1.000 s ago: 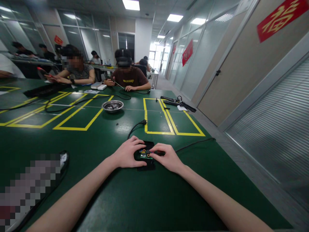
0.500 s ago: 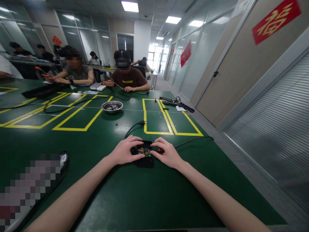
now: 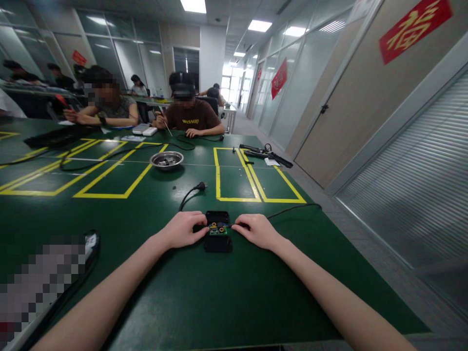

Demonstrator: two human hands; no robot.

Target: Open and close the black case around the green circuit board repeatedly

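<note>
A small black casing (image 3: 218, 242) lies open on the green table (image 3: 226, 297), with a green circuit board (image 3: 217, 230) showing inside it. My left hand (image 3: 181, 229) is curled against the casing's left side, fingertips at its edge. My right hand (image 3: 258, 230) is at the right side, with its fingers pinched on the black cable (image 3: 292, 209) where it meets the casing. That cable trails off to the right. A second black lead ending in a plug (image 3: 200, 185) runs out from under my left hand.
A metal bowl (image 3: 168, 159) stands past the casing, among yellow tape rectangles (image 3: 239, 197). Black tools (image 3: 265, 154) lie at the far right. Two people (image 3: 190, 117) work across the table. The table's right edge (image 3: 347, 253) drops to a corridor. A blurred object (image 3: 40, 282) lies at lower left.
Both hands have slid off the top of the casing to its two sides, so more of the circuit board shows. The plug lead has shifted a little to the left.
</note>
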